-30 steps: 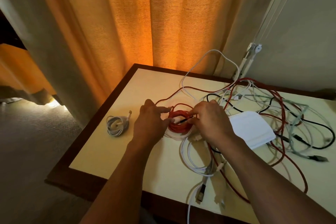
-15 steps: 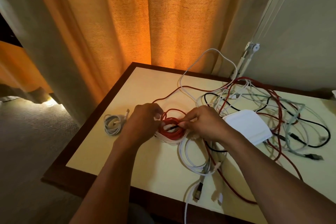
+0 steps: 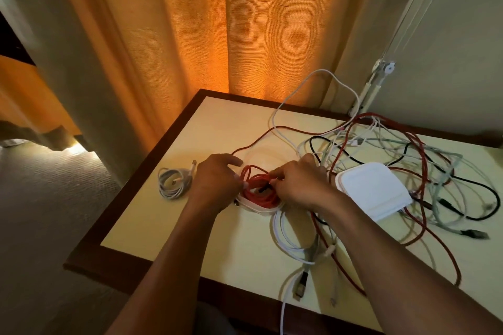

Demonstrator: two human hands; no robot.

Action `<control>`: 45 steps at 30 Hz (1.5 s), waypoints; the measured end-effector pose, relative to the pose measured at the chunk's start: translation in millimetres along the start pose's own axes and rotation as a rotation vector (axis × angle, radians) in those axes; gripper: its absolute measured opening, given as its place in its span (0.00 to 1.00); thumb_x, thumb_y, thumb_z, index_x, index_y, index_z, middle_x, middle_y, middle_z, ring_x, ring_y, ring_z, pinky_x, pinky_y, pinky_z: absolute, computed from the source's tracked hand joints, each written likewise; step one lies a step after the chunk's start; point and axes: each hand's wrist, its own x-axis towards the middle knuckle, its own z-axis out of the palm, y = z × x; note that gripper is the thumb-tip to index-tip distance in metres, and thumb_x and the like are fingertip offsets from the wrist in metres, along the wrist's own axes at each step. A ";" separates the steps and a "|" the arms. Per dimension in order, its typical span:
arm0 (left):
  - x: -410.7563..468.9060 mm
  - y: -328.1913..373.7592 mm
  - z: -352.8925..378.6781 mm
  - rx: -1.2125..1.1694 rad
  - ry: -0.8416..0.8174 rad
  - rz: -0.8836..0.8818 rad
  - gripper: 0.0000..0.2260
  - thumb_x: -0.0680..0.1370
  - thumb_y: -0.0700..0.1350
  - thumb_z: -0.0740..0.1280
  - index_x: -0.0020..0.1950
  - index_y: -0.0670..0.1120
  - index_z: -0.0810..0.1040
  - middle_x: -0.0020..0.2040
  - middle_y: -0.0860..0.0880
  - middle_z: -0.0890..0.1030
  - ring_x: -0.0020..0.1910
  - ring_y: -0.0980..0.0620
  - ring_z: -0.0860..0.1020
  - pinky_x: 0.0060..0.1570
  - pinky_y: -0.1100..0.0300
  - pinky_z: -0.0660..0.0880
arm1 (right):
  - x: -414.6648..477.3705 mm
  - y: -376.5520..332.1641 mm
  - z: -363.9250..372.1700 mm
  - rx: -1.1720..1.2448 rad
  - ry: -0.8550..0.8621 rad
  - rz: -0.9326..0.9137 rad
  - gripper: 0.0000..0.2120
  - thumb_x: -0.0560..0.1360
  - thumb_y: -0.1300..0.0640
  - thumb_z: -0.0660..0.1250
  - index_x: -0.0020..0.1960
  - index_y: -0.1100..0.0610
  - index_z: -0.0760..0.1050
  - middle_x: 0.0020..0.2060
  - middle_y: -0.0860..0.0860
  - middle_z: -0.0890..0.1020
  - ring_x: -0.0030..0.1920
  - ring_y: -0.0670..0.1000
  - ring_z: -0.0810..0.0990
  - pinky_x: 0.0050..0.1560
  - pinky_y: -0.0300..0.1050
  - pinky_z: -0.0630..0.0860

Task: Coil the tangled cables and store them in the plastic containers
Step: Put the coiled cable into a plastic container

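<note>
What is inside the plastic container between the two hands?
A red cable coil lies inside the plastic container, with a dark plug end showing by the right hand. That hand and the left hand cover the coil's sides; the coil hides the container's floor.

1. No words, numbers, brands or signs can be read anywhere.
2. The red cable (image 3: 261, 193) between the left hand (image 3: 217, 182) and the right hand (image 3: 299, 185) is too thin to show any print.
3. The white lid (image 3: 373, 187) just to the right of the right hand looks plain on top, and any mark on it is too faint to tell.
4. The plug (image 3: 300, 284) on the bench (image 3: 163, 226), nearer to the person than the right hand, is too small and blurry to read.
5. The grey cable bundle (image 3: 174, 182) just left of the left hand shows no letters that can be made out.
</note>
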 end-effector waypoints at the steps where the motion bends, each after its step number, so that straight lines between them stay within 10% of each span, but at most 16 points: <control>1: -0.7 1.4 0.6 -0.002 0.008 -0.008 0.20 0.73 0.40 0.79 0.63 0.52 0.81 0.51 0.50 0.83 0.46 0.53 0.83 0.29 0.65 0.75 | 0.4 0.4 0.8 -0.008 0.002 -0.004 0.16 0.83 0.48 0.60 0.69 0.45 0.77 0.63 0.56 0.72 0.71 0.58 0.60 0.71 0.57 0.58; 11: -16.5 2.6 -7.5 -0.029 0.074 0.135 0.16 0.79 0.48 0.72 0.66 0.46 0.80 0.59 0.49 0.83 0.49 0.56 0.79 0.37 0.69 0.69 | -2.1 14.3 2.9 0.166 0.194 -0.052 0.21 0.76 0.43 0.72 0.66 0.47 0.80 0.65 0.50 0.81 0.70 0.54 0.73 0.70 0.58 0.70; 20: -20.9 -25.0 -84.2 0.023 0.511 0.008 0.11 0.80 0.39 0.70 0.62 0.43 0.83 0.58 0.43 0.84 0.50 0.50 0.78 0.50 0.54 0.73 | -10.6 18.6 -14.0 0.275 0.249 -0.111 0.24 0.72 0.47 0.78 0.67 0.50 0.80 0.59 0.47 0.83 0.51 0.45 0.80 0.47 0.40 0.74; 34: -11.6 -60.3 -78.6 0.039 0.341 -0.169 0.12 0.79 0.45 0.73 0.37 0.47 0.76 0.36 0.46 0.79 0.39 0.41 0.83 0.48 0.45 0.83 | -16.9 -14.0 -13.1 0.385 0.334 -0.258 0.15 0.75 0.52 0.75 0.62 0.49 0.83 0.51 0.41 0.85 0.49 0.40 0.81 0.48 0.35 0.76; 39: -21.5 -36.8 -71.3 -0.267 0.378 -0.056 0.09 0.78 0.45 0.75 0.54 0.42 0.82 0.44 0.46 0.83 0.37 0.52 0.84 0.42 0.51 0.83 | -21.2 -20.2 -13.3 0.446 0.364 -0.278 0.14 0.77 0.51 0.73 0.62 0.48 0.82 0.49 0.40 0.85 0.48 0.39 0.80 0.49 0.32 0.76; 45: -31.1 20.9 -41.8 -0.396 0.305 0.125 0.09 0.75 0.45 0.76 0.53 0.45 0.84 0.44 0.51 0.85 0.39 0.57 0.86 0.38 0.62 0.83 | -15.0 -26.0 -19.8 0.628 0.353 -0.207 0.22 0.77 0.45 0.71 0.68 0.51 0.78 0.47 0.43 0.85 0.41 0.43 0.86 0.53 0.52 0.82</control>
